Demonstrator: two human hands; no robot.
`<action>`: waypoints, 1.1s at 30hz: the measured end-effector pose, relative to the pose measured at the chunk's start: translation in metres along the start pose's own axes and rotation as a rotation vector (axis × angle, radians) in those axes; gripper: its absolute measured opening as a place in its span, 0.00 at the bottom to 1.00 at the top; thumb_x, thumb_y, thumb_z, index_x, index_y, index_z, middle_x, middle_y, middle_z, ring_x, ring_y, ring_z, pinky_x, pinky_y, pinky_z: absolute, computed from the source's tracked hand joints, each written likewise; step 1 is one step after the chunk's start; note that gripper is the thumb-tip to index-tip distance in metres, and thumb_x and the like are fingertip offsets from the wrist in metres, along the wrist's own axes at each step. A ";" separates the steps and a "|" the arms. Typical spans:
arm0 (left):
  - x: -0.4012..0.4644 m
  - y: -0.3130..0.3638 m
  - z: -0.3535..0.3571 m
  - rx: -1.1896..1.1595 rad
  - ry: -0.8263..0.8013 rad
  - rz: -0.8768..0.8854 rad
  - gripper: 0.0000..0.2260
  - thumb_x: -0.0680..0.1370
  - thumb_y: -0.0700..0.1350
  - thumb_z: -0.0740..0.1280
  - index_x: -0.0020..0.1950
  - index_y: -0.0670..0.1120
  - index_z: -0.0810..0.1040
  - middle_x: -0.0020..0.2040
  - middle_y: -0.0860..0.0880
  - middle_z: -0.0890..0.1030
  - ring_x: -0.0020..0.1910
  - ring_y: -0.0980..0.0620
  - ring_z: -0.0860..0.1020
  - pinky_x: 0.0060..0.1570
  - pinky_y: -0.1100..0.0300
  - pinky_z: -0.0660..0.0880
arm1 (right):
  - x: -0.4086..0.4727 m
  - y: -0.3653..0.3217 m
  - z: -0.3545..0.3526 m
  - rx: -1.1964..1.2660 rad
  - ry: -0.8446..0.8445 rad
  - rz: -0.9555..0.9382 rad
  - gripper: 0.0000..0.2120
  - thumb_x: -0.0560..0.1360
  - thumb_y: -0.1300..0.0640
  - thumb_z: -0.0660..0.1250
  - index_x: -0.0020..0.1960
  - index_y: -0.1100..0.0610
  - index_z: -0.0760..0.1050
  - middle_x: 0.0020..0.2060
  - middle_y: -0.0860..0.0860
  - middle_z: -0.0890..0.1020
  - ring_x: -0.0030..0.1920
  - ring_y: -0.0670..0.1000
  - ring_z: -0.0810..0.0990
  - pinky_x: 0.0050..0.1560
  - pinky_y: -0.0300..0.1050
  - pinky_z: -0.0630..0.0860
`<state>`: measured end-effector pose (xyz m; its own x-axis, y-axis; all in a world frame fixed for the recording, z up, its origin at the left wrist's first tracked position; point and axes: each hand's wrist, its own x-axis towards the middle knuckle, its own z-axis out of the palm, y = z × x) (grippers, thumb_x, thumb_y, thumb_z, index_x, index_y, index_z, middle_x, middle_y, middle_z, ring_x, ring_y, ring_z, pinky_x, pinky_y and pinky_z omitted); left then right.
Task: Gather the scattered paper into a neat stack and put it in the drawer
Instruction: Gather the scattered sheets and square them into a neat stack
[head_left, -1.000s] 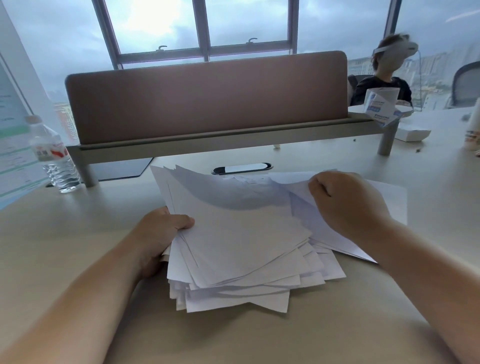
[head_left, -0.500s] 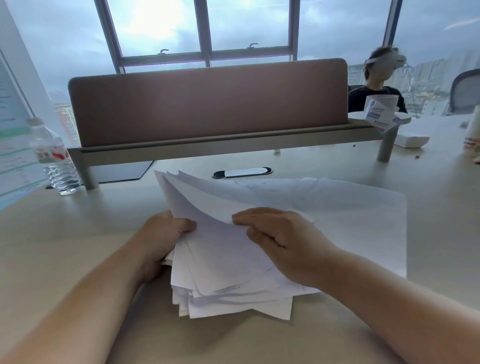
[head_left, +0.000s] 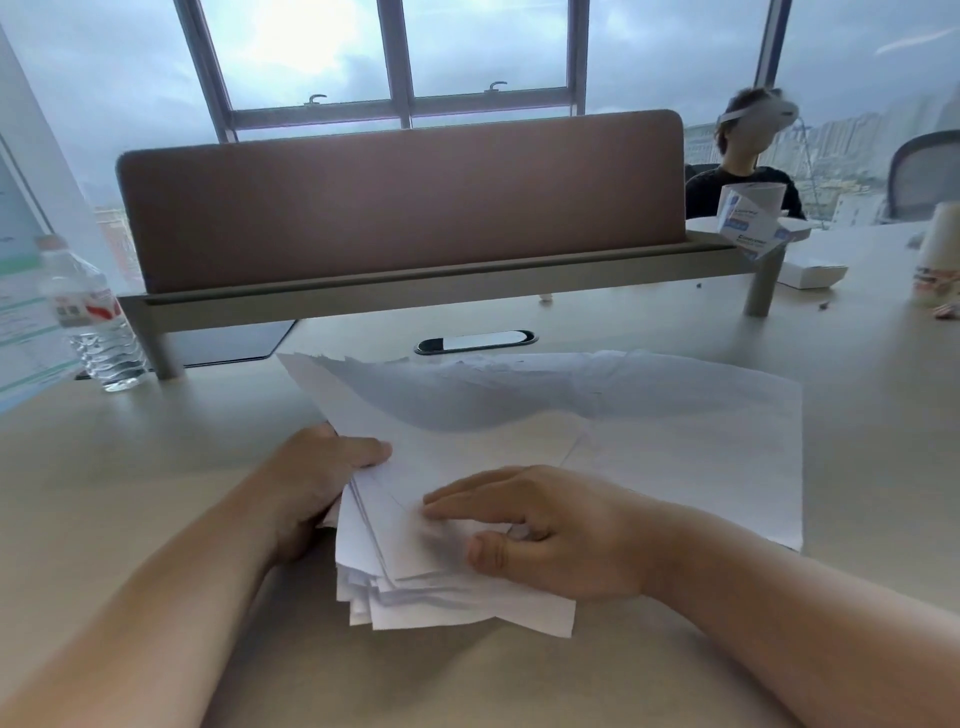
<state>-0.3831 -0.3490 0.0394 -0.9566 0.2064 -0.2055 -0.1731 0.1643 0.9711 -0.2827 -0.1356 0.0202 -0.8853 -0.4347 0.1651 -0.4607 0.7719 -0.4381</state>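
Uneven, fanned pile of white paper sheets (head_left: 519, 457) on beige desk (head_left: 130, 467), left hand (head_left: 311, 478) gripping its left edge, right hand (head_left: 540, 530) pressing flat on top, fingers straight

Nothing legible: blurred blue print on the white carton (head_left: 746, 221) at two o'clock, smeared red label on the water bottle (head_left: 89, 314) at ten o'clock.

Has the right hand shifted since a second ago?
Yes. The right hand came nearer and leftward, away from the cable slot, now lying on the paper pile.
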 end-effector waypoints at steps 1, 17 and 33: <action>-0.001 0.000 0.000 0.026 0.019 -0.006 0.06 0.80 0.33 0.68 0.56 0.37 0.82 0.49 0.36 0.87 0.53 0.33 0.85 0.61 0.39 0.79 | 0.000 0.002 -0.003 0.004 0.020 0.016 0.21 0.82 0.45 0.63 0.75 0.42 0.71 0.74 0.37 0.71 0.73 0.36 0.66 0.73 0.36 0.64; -0.002 0.005 -0.010 -0.092 0.268 0.146 0.10 0.82 0.34 0.66 0.62 0.34 0.79 0.42 0.47 0.77 0.25 0.61 0.78 0.21 0.72 0.69 | -0.025 0.068 -0.058 -0.334 -0.040 0.716 0.35 0.64 0.31 0.67 0.64 0.50 0.76 0.64 0.49 0.77 0.63 0.54 0.77 0.63 0.53 0.75; 0.003 0.002 -0.010 -0.146 0.286 0.065 0.14 0.81 0.35 0.67 0.66 0.33 0.77 0.42 0.44 0.79 0.35 0.48 0.77 0.19 0.68 0.71 | -0.022 0.056 -0.057 -0.405 0.066 0.720 0.22 0.69 0.44 0.69 0.62 0.49 0.78 0.56 0.47 0.82 0.55 0.54 0.80 0.55 0.50 0.79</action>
<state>-0.3889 -0.3575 0.0416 -0.9903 -0.0703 -0.1199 -0.1212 0.0150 0.9925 -0.2922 -0.0563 0.0423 -0.9686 0.2477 0.0229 0.2440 0.9640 -0.1058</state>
